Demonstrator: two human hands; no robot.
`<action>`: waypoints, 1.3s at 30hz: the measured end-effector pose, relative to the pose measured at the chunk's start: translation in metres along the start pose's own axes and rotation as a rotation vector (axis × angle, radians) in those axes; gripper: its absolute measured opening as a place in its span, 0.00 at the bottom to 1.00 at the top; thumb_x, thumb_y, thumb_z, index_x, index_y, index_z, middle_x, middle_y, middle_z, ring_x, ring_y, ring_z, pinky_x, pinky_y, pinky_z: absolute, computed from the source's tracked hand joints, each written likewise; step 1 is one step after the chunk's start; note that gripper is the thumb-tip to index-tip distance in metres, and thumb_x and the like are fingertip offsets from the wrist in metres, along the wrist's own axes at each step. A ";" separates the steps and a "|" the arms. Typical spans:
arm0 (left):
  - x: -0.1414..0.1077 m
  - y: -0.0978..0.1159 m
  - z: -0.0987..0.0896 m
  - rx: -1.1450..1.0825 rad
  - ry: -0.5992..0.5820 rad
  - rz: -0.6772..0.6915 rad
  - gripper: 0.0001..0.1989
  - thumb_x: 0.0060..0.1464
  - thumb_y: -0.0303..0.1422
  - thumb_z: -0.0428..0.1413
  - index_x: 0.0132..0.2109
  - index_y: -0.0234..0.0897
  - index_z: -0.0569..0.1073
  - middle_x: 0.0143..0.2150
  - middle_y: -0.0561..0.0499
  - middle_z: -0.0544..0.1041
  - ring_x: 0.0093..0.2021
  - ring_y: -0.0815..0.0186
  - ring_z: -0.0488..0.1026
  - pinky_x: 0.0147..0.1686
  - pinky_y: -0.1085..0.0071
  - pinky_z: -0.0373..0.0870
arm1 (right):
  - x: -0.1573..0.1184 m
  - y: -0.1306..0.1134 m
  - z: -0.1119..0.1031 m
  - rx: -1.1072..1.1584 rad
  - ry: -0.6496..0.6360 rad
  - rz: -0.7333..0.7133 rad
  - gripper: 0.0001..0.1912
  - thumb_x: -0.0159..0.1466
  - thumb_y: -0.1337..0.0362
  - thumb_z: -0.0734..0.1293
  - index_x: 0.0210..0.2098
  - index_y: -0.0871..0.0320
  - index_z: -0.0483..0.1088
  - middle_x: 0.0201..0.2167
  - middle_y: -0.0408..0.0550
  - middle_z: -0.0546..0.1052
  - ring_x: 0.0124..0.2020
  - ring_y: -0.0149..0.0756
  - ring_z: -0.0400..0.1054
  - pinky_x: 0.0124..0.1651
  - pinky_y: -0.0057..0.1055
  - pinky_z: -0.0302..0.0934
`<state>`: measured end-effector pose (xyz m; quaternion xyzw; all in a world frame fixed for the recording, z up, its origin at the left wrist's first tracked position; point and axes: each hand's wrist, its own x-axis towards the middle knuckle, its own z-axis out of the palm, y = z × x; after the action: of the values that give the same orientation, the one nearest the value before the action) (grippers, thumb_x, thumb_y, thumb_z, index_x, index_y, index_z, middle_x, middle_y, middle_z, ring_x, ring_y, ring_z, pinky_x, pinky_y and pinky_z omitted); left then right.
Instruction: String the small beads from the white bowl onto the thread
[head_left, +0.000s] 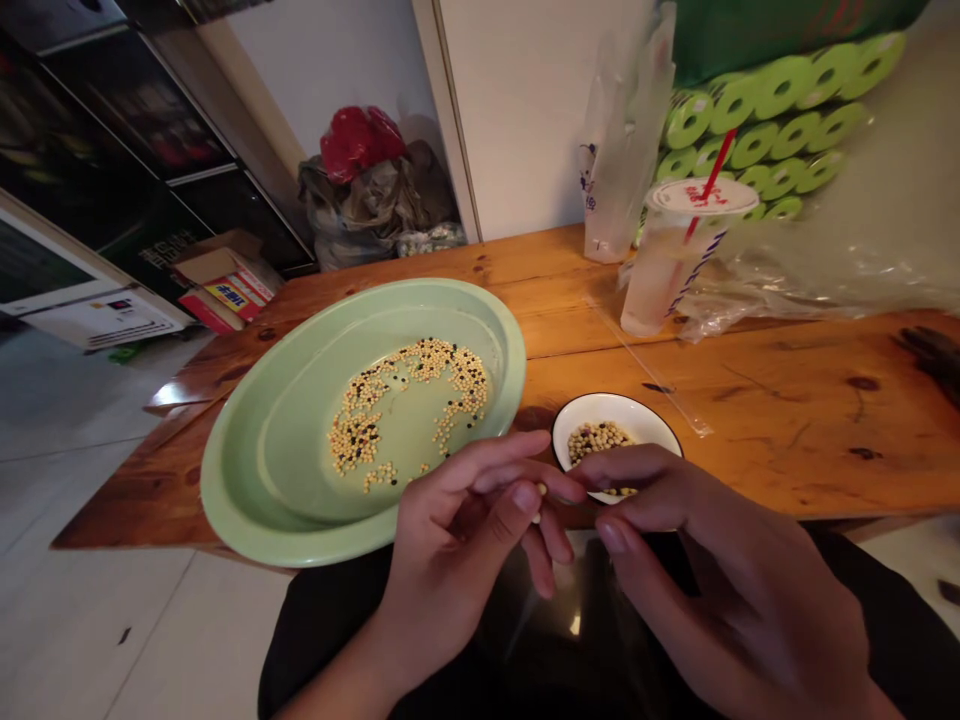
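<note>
A tiny round pale-yellow bean [538, 505] sits pinched between the left hand's [457, 560] thumb and fingertips, a light, hard, slippery bead that only a fingertip pinch can hold. Just left of that nearly closed pinch lies a wide pale-green enamel plate [217, 480] holding scattered yellow and black beans [360, 430]. The right hand [720, 600] curls loosely over a small white black-rimmed bowl [637, 415] just beyond it, its fingers partly closed; whether they hold anything, I cannot tell.
</note>
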<state>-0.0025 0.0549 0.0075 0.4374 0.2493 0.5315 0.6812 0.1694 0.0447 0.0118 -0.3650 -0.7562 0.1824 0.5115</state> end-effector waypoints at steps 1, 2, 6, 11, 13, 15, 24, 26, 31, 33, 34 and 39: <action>0.000 0.000 0.000 -0.005 -0.003 0.002 0.15 0.63 0.23 0.55 0.52 0.43 0.77 0.41 0.52 0.83 0.30 0.75 0.78 0.25 0.86 0.77 | 0.000 0.000 0.000 -0.027 0.000 -0.013 0.10 0.59 0.80 0.64 0.34 0.58 0.69 0.37 0.47 0.77 0.40 0.24 0.76 0.47 0.13 0.65; 0.000 -0.001 -0.001 -0.004 -0.004 0.002 0.15 0.63 0.23 0.54 0.52 0.43 0.77 0.41 0.52 0.83 0.30 0.76 0.78 0.25 0.86 0.76 | 0.000 0.000 0.000 -0.047 -0.002 -0.022 0.11 0.58 0.80 0.64 0.34 0.59 0.69 0.37 0.47 0.78 0.40 0.24 0.76 0.48 0.12 0.65; -0.001 0.000 0.001 0.050 0.003 0.021 0.15 0.63 0.24 0.54 0.52 0.44 0.77 0.41 0.52 0.82 0.29 0.76 0.77 0.24 0.86 0.75 | -0.001 0.000 0.000 -0.083 -0.007 -0.025 0.10 0.59 0.80 0.64 0.34 0.59 0.69 0.38 0.49 0.78 0.42 0.23 0.75 0.49 0.12 0.64; -0.004 0.004 0.004 0.253 0.033 0.087 0.17 0.63 0.23 0.54 0.53 0.47 0.77 0.41 0.51 0.82 0.28 0.76 0.76 0.23 0.85 0.75 | 0.001 -0.001 0.000 -0.070 0.004 -0.021 0.10 0.59 0.79 0.64 0.34 0.59 0.70 0.36 0.47 0.77 0.39 0.22 0.75 0.48 0.11 0.64; -0.005 0.004 0.004 0.339 0.031 0.125 0.18 0.63 0.23 0.54 0.54 0.48 0.76 0.42 0.51 0.82 0.27 0.75 0.75 0.23 0.84 0.75 | 0.001 0.000 0.000 -0.034 -0.004 -0.010 0.11 0.60 0.79 0.63 0.35 0.58 0.69 0.35 0.46 0.77 0.38 0.23 0.75 0.46 0.13 0.66; -0.006 0.004 0.002 0.413 0.026 0.153 0.19 0.63 0.23 0.53 0.55 0.50 0.76 0.43 0.52 0.82 0.27 0.75 0.74 0.24 0.83 0.75 | 0.002 0.000 0.000 -0.007 -0.023 0.009 0.11 0.61 0.79 0.63 0.36 0.57 0.69 0.36 0.45 0.77 0.37 0.24 0.75 0.45 0.15 0.67; -0.008 0.005 -0.008 0.765 -0.065 0.303 0.25 0.62 0.18 0.50 0.59 0.48 0.71 0.45 0.53 0.81 0.29 0.76 0.74 0.27 0.82 0.74 | 0.000 0.003 -0.003 -0.005 -0.099 0.035 0.09 0.62 0.78 0.63 0.35 0.57 0.68 0.38 0.44 0.76 0.42 0.22 0.73 0.48 0.11 0.63; -0.007 0.009 -0.012 0.932 -0.136 0.361 0.27 0.59 0.15 0.51 0.60 0.44 0.69 0.44 0.53 0.81 0.30 0.76 0.74 0.31 0.82 0.74 | 0.000 0.004 -0.004 0.007 -0.135 0.066 0.09 0.64 0.76 0.63 0.36 0.56 0.68 0.39 0.45 0.75 0.42 0.23 0.73 0.47 0.13 0.64; -0.005 0.018 -0.018 1.168 -0.374 0.355 0.24 0.57 0.14 0.50 0.58 0.35 0.70 0.49 0.49 0.80 0.40 0.74 0.77 0.42 0.82 0.73 | 0.001 0.009 -0.006 0.105 -0.305 0.174 0.09 0.66 0.75 0.63 0.39 0.54 0.68 0.40 0.44 0.76 0.41 0.26 0.73 0.47 0.19 0.66; -0.005 0.017 -0.018 1.153 -0.377 0.335 0.24 0.58 0.15 0.51 0.59 0.36 0.69 0.49 0.49 0.80 0.34 0.76 0.76 0.38 0.84 0.73 | 0.004 0.008 -0.006 0.200 -0.343 0.244 0.09 0.66 0.74 0.62 0.37 0.54 0.68 0.38 0.42 0.77 0.38 0.25 0.73 0.43 0.18 0.66; -0.005 0.017 -0.018 1.124 -0.356 0.323 0.24 0.59 0.16 0.52 0.60 0.38 0.68 0.49 0.50 0.80 0.31 0.77 0.75 0.35 0.84 0.73 | 0.006 0.007 -0.005 0.273 -0.352 0.303 0.08 0.67 0.73 0.62 0.35 0.54 0.68 0.37 0.42 0.77 0.36 0.25 0.73 0.41 0.18 0.66; -0.005 0.011 -0.014 0.887 -0.164 0.308 0.24 0.61 0.18 0.51 0.61 0.44 0.68 0.47 0.51 0.80 0.28 0.77 0.74 0.31 0.80 0.75 | 0.007 0.007 -0.001 0.685 -0.246 0.608 0.09 0.70 0.64 0.63 0.33 0.56 0.70 0.36 0.45 0.80 0.40 0.30 0.76 0.44 0.22 0.70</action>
<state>-0.0209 0.0556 0.0092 0.7585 0.3297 0.4323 0.3593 0.1716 0.0550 0.0122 -0.3559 -0.5662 0.6047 0.4325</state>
